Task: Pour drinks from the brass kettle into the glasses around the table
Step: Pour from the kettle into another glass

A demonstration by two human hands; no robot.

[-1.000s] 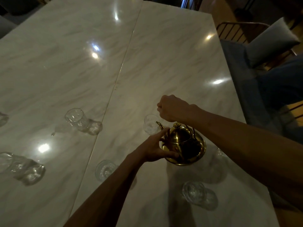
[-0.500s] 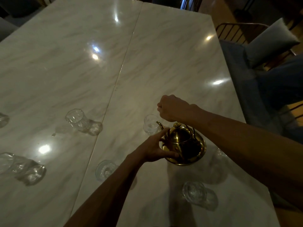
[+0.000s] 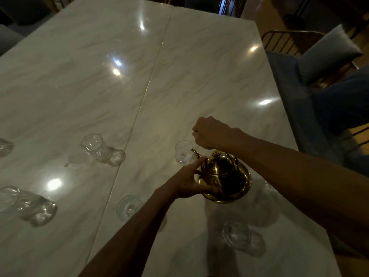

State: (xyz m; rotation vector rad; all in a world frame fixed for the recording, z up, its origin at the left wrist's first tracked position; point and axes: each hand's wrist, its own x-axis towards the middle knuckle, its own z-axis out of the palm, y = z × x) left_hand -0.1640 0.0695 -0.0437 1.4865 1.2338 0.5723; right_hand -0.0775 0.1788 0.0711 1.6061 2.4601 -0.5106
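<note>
The brass kettle (image 3: 225,176) hangs tilted above the marble table (image 3: 199,80), its spout pointing left over a clear glass (image 3: 182,152). My right hand (image 3: 211,132) is a closed fist above the kettle, gripping its handle. My left hand (image 3: 189,180) cups the kettle's left side, fingers against the body and near the lid. Other clear glasses stand around: one (image 3: 93,143) to the left, one (image 3: 127,206) under my left forearm, one (image 3: 237,234) at the near right. No stream of liquid is visible.
Two more glasses (image 3: 30,204) sit at the near left and one (image 3: 5,145) at the left edge. Part of a glass (image 3: 268,185) peeks from under my right forearm. A chair with a grey cushion (image 3: 327,54) stands along the table's right edge.
</note>
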